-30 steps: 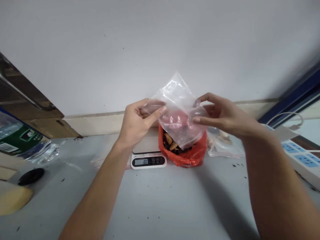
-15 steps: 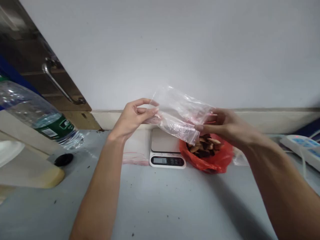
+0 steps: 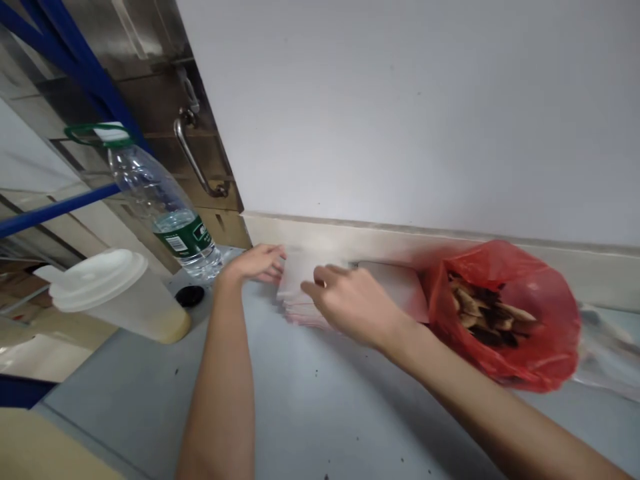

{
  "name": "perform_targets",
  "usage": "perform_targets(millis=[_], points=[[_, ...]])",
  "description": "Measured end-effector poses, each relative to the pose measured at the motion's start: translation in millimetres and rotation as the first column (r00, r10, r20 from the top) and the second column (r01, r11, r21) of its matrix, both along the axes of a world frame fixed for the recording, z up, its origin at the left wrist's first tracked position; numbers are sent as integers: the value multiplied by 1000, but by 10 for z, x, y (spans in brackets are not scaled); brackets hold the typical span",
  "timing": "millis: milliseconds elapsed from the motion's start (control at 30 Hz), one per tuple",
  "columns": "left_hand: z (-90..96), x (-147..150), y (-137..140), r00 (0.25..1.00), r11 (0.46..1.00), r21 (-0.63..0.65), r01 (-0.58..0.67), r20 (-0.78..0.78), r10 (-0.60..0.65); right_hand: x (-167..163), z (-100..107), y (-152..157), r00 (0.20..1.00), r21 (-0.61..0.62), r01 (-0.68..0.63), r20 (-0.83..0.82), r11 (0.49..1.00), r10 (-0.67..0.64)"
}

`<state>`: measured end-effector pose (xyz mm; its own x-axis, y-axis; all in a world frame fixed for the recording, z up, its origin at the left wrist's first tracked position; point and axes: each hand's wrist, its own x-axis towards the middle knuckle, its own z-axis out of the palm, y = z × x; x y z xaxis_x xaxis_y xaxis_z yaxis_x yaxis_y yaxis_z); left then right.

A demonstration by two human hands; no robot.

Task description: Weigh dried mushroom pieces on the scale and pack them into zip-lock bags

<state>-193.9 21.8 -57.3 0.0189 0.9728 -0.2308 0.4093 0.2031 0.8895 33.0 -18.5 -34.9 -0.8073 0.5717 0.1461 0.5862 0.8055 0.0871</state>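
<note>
A stack of clear zip-lock bags [image 3: 300,308] with reddish edges lies on the table against the wall. My left hand [image 3: 257,262] is at the stack's left edge, its fingers loosely apart and no item seen in them. Over the right part of the stack hovers my right hand [image 3: 353,300], slightly blurred, with bent fingers and a gap between thumb and forefinger. Behind that hand, the kitchen scale [image 3: 395,283] shows only part of its pale platform; its display is hidden. Right of the scale stands an open red plastic bag [image 3: 543,353] containing dried brown-and-cream pieces [image 3: 485,313].
A large water bottle [image 3: 173,207] with a green label and a lidded plastic jug [image 3: 130,300] stand at the left, a black cap [image 3: 190,295] beside them. Clear plastic [image 3: 607,350] lies right of the red bag. The white wall [image 3: 400,113] bounds the table behind.
Both hands held a clear zip-lock bag above the scale; now they are lower, at the stack, with no bag seen between them. The view has turned left.
</note>
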Motion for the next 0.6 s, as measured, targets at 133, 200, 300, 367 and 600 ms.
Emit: perform_targets(millis=[133,200,300,367,600], points=[[-85,75,7,996,993,-81,89,-2,-89,-72,-284,-91,978,-164,35,207,986,0],[-126,101,53,991,989,-84,120,-46,-124,-39,-387,-105,980,-198,62,198,978,-22],[-178,155,151,973,990,-17,141,-185,-142,13,-464,-125,987,-229,73,154,971,-38],[-193,241,209,946,985,53,164,-292,-141,38,-473,-142,992,-238,72,122,969,-43],[-183,717,241,809,914,-4,405,-465,-361,145,-449,-213,996,-251,35,83,967,-14]])
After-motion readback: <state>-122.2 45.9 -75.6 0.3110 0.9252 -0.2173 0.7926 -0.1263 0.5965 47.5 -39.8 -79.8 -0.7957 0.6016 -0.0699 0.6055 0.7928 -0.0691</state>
